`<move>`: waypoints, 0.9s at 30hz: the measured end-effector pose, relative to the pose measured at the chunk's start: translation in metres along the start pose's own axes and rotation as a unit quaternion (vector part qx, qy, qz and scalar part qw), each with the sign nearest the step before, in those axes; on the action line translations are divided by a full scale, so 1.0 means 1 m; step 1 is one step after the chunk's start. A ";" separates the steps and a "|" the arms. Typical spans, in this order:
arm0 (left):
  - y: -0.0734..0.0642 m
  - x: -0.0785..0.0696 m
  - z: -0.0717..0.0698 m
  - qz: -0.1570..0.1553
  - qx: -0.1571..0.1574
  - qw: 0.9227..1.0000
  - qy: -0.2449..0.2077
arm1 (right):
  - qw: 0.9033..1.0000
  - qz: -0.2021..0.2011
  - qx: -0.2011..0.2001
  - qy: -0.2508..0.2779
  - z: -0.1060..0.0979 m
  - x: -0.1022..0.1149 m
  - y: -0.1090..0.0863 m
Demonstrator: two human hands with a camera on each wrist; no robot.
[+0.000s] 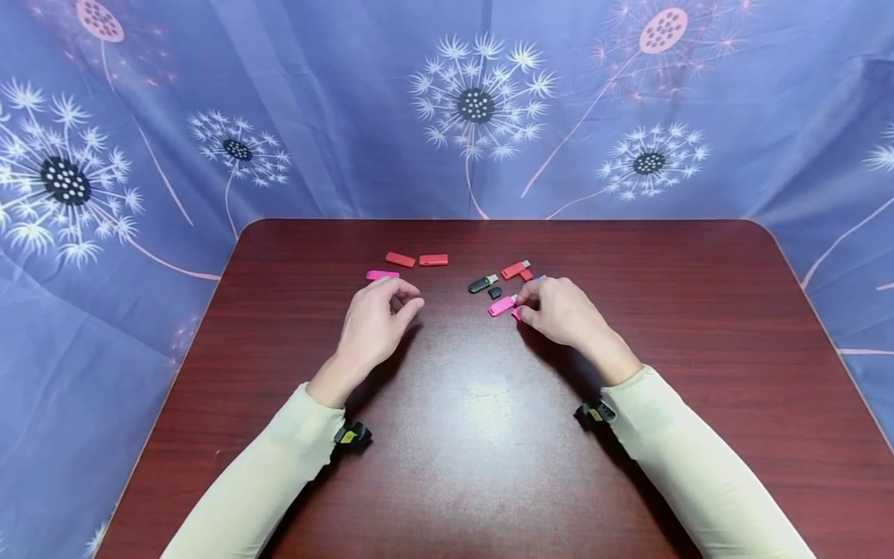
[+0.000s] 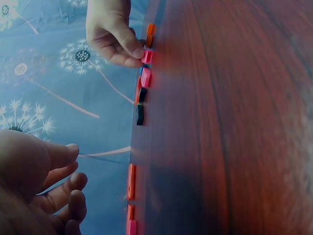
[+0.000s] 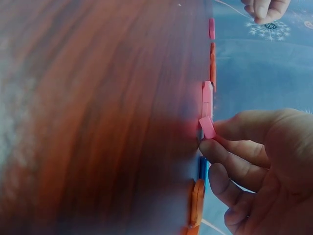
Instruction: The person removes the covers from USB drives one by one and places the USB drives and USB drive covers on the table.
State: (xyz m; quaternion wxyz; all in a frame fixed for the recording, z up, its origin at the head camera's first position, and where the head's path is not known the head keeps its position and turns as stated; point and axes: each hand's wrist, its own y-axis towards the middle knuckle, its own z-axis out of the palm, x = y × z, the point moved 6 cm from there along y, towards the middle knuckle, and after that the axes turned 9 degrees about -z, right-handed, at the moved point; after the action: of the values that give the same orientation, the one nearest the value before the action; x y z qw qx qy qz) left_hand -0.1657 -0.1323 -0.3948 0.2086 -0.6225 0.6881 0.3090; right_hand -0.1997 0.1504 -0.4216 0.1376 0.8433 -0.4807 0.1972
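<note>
My right hand pinches a small pink cap between thumb and fingertips, low at the table. Right beside it lies a pink USB flash drive, its plug toward the hand. A black USB flash drive, its black cap and a red USB flash drive lie just beyond. Under the right fingers a blue piece and an orange one show in the right wrist view. My left hand holds nothing, its fingers loosely bent near a pink stick, which it partly covers.
Two red sticks lie at the back left of the dark wooden table. A blue curtain with dandelion prints hangs behind the table's far edge. Each sleeve carries a black wrist device.
</note>
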 end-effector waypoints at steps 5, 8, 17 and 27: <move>0.002 0.009 -0.010 -0.005 -0.013 1.000 -0.009 | 1.000 0.004 0.004 -0.003 0.000 -0.001 0.000; 0.003 0.014 -0.016 -0.009 -0.024 1.000 -0.013 | 1.000 0.002 0.002 -0.004 0.000 -0.001 0.000; 0.005 0.025 -0.023 -0.022 -0.031 0.999 -0.015 | 1.000 -0.013 -0.016 -0.019 -0.007 0.005 -0.006; 0.008 0.035 -0.030 -0.027 -0.035 0.999 0.000 | 0.998 -0.044 -0.044 -0.020 -0.018 0.021 -0.014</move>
State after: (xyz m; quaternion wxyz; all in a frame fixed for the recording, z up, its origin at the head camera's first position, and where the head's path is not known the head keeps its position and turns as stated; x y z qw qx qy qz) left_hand -0.1759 -0.1775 -0.3953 0.1950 -0.6478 0.6595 0.3277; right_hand -0.1814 0.1494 -0.3967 0.1733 0.8604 -0.4543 0.1524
